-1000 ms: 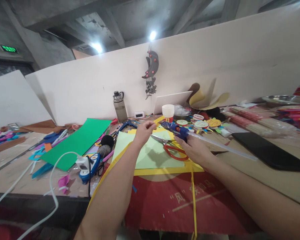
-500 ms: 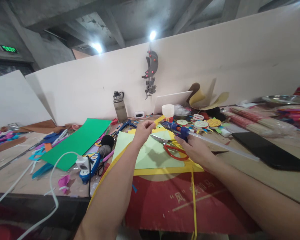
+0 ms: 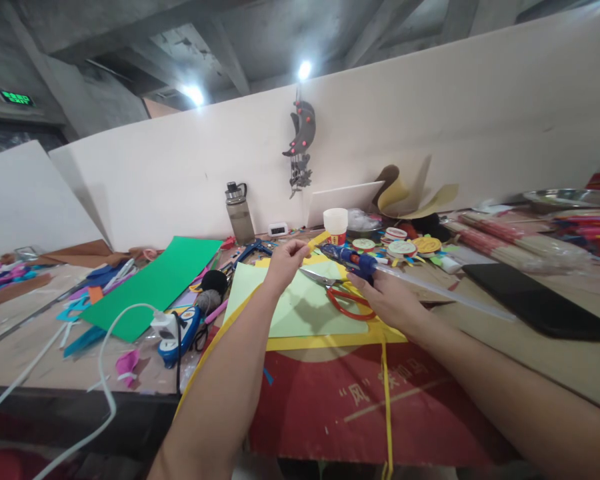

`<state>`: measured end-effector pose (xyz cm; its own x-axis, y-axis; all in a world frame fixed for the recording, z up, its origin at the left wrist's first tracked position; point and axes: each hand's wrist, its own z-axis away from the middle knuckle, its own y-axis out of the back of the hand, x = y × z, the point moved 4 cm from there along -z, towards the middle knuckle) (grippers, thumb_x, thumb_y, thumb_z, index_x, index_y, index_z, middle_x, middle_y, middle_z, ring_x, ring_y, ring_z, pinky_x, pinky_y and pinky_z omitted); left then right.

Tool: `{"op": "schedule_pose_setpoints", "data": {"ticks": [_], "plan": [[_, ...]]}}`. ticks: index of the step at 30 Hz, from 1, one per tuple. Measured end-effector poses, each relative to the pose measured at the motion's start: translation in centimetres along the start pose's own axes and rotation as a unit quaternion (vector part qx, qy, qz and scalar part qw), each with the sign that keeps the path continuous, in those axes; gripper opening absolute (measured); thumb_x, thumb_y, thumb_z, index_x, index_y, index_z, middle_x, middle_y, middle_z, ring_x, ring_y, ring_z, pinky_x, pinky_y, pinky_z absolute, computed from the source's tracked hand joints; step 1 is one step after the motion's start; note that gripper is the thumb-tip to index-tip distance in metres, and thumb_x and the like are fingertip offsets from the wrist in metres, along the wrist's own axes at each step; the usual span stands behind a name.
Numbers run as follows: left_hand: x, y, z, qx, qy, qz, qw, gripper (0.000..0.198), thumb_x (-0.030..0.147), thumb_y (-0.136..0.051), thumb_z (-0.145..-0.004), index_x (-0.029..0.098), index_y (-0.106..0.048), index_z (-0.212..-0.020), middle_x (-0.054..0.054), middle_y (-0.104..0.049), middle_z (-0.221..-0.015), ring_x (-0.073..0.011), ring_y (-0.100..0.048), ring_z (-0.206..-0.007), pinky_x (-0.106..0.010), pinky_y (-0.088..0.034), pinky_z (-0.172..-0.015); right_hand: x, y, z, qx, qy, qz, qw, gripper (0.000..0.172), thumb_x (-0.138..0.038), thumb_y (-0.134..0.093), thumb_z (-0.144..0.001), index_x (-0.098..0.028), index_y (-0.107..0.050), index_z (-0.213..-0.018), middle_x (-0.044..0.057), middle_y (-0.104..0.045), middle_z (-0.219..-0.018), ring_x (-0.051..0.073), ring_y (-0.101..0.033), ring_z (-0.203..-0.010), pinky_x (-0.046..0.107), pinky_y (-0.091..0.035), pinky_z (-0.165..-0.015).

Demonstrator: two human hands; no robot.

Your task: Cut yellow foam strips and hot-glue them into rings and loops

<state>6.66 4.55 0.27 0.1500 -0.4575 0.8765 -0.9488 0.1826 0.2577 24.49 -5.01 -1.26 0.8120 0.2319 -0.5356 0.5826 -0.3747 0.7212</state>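
Observation:
My left hand (image 3: pixel 286 263) pinches a small yellow strip (image 3: pixel 320 239) that sticks out past the fingertips. In my right hand (image 3: pixel 387 293) is a blue glue gun (image 3: pixel 353 259), its nozzle pointing left at the strip; a long clear glue stick (image 3: pixel 445 290) runs out of its back. Whether nozzle and strip touch, I cannot tell. Below the hands, orange-handled scissors (image 3: pixel 349 304) lie with blades parted on a pale green sheet (image 3: pixel 295 313). Yellow material (image 3: pixel 305 344) shows under that sheet, on a red printed board (image 3: pixel 330 407).
Left of my arm lie a green sheet (image 3: pixel 155 287) and a blue power strip (image 3: pixel 180 340) with a white cable. A bottle (image 3: pixel 239 213) and a white cup (image 3: pixel 335 221) stand behind. At right are a black flat object (image 3: pixel 545 303) and wrapped sticks (image 3: pixel 520 243).
Both hands keep nearly the same place and hold. The glue gun and its glue stick have shifted very slightly left.

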Motion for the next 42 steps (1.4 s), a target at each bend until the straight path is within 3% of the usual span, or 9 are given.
{"op": "schedule_pose_setpoints", "data": {"ticks": [10,14,22,34,42], "plan": [[0.12,-0.21,0.18,-0.008,0.009,0.02,1.0,0.022,0.036,-0.057,-0.076,0.014,-0.06,-0.076,0.0,-0.057,-0.066,-0.0053,-0.037,-0.048,-0.021,-0.03,-0.048,0.23,-0.02,0.03,-0.003,-0.008,-0.019,1.0,0.041,-0.046,-0.036,-0.087,-0.017,-0.064,-0.09,0.011,-0.067,-0.081,0.026,-0.062,-0.078,0.033,-0.045,-0.064],[-0.02,-0.39,0.16,-0.018,0.008,0.009,1.0,0.025,0.039,-0.058,-0.075,0.014,-0.062,-0.077,-0.001,-0.059,-0.069,-0.0055,-0.039,-0.05,-0.022,-0.031,-0.05,0.08,-0.02,0.05,-0.005,-0.01,-0.015,1.0,0.041,-0.046,-0.036,-0.087,-0.017,-0.064,-0.096,0.011,-0.068,-0.087,0.025,-0.062,-0.08,0.032,-0.045,-0.065],[0.19,-0.02,0.16,0.0,0.002,0.03,1.0,0.023,0.037,-0.059,-0.076,0.015,-0.06,-0.074,0.001,-0.055,-0.062,-0.0055,-0.037,-0.048,-0.021,-0.029,-0.047,0.01,0.1,0.13,-0.004,-0.01,0.003,1.0,0.039,-0.044,-0.037,-0.087,-0.016,-0.064,-0.094,0.01,-0.067,-0.08,0.024,-0.061,-0.076,0.03,-0.044,-0.062],[0.06,-0.64,0.22,-0.028,0.008,0.016,0.999,0.026,0.04,-0.058,-0.075,0.014,-0.061,-0.077,-0.001,-0.058,-0.068,-0.0054,-0.037,-0.05,-0.022,-0.029,-0.049,0.22,-0.05,0.05,-0.009,-0.014,-0.018,1.0,0.041,-0.047,-0.035,-0.087,-0.018,-0.064,-0.092,0.009,-0.067,-0.079,0.024,-0.062,-0.074,0.032,-0.045,-0.062],[0.1,-0.02,0.05,-0.007,0.002,0.03,1.0,0.024,0.039,-0.059,-0.076,0.015,-0.06,-0.077,0.0,-0.057,-0.066,-0.0056,-0.037,-0.049,-0.021,-0.029,-0.048,0.0,0.08,0.18,0.0,0.003,-0.015,1.0,0.039,-0.045,-0.037,-0.086,-0.018,-0.064,-0.09,0.009,-0.067,-0.077,0.025,-0.062,-0.078,0.032,-0.045,-0.064]]}}
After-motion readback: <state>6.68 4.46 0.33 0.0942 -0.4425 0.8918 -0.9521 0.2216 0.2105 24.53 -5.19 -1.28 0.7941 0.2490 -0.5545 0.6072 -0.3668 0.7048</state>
